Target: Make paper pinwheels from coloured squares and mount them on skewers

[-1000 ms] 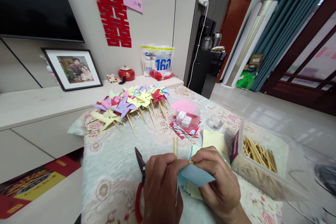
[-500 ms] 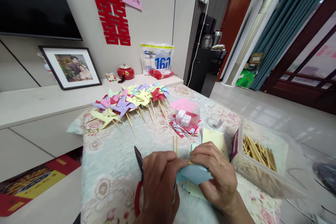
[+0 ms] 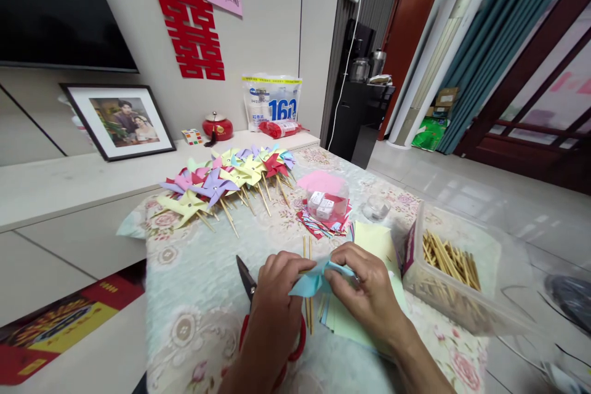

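Blue paper point(image 3: 308, 283) pinched between both hands, left hand point(image 3: 272, 314) and right hand point(image 3: 364, 295) gripping it; scissors point(image 3: 247, 280) lying on the tabletop point(image 3: 194, 271) underneath.

The folded paper point(image 3: 310, 281) is light blue. The scissors point(image 3: 258, 314) have red handles and dark blades. The tablecloth point(image 3: 194, 295) is pale with pink flowers. The pinwheels point(image 3: 221, 178) are yellow, purple, pink and red.
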The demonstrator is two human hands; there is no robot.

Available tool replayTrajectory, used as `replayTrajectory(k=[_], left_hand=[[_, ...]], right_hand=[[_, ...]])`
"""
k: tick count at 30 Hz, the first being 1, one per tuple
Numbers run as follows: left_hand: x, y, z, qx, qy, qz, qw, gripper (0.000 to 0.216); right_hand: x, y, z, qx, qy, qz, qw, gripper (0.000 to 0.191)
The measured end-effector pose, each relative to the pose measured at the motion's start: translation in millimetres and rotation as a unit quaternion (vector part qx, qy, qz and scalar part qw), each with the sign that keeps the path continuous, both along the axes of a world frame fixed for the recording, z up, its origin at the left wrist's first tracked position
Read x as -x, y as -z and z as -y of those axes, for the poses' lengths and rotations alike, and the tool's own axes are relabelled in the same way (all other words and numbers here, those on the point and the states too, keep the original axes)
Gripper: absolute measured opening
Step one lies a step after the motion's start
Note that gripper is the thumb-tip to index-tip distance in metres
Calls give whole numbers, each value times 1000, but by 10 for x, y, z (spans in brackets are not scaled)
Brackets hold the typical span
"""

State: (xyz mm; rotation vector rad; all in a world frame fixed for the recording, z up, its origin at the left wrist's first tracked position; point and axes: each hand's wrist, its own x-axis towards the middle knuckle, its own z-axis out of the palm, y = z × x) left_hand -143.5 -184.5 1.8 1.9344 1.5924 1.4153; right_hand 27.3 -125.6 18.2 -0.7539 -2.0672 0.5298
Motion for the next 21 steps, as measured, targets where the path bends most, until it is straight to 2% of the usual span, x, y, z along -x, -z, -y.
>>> replayTrajectory(k=[4,7,12,17,21], left_hand=[[26,-37,30,75,41,32,996,33],[21,-65,43,86,37,27,995,38],[29,-66,28,-11,-19,-44,999,11],[56,-95,66,-100,-24,-95,990,22],[33,-136,90,-146,-28,-94,984,25]], right_hand=[[-21,33,-20,46,19,12,999,9],[-20,43,-33,31,10,4,999,7],[12,1,-11,-71,-42,-41,996,10],[-9,-50,37,-98,-71,-41,992,17],[-36,-66,62,-104,-83,-42,990,21]])
